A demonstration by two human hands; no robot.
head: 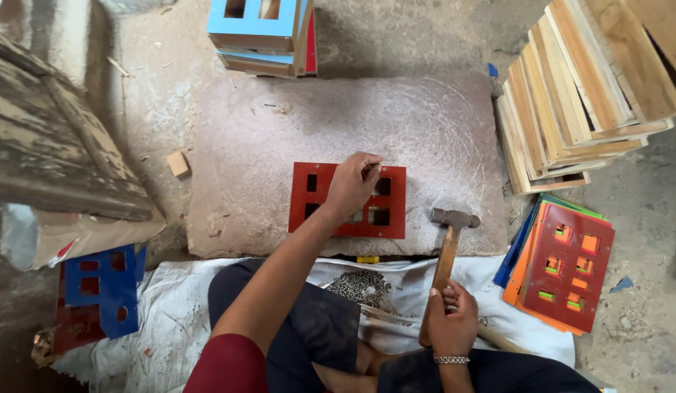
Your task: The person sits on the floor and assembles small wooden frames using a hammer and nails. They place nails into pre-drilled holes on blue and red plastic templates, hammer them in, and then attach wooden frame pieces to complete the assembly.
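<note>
A red wooden panel (pixel 393 196) with several rectangular cut-outs lies flat on a grey stone slab (pixel 279 131). My left hand (pixel 351 183) rests on the panel's middle, fingers pinched near its top edge, seemingly on something small that I cannot make out. My right hand (pixel 451 319) grips the wooden handle of a hammer (pixel 448 240), whose metal head hovers just right of the panel, above the slab. A pile of small nails (pixel 360 285) sits on white cloth in front of my lap.
Stacked pale wooden boards (pixel 571 87) stand at the right. Coloured cut-out panels (pixel 563 262) lie lower right, blue and red ones (pixel 97 287) lower left, and a blue-topped stack (pixel 261 33) at the back. A small wood block (pixel 178 163) lies left of the slab.
</note>
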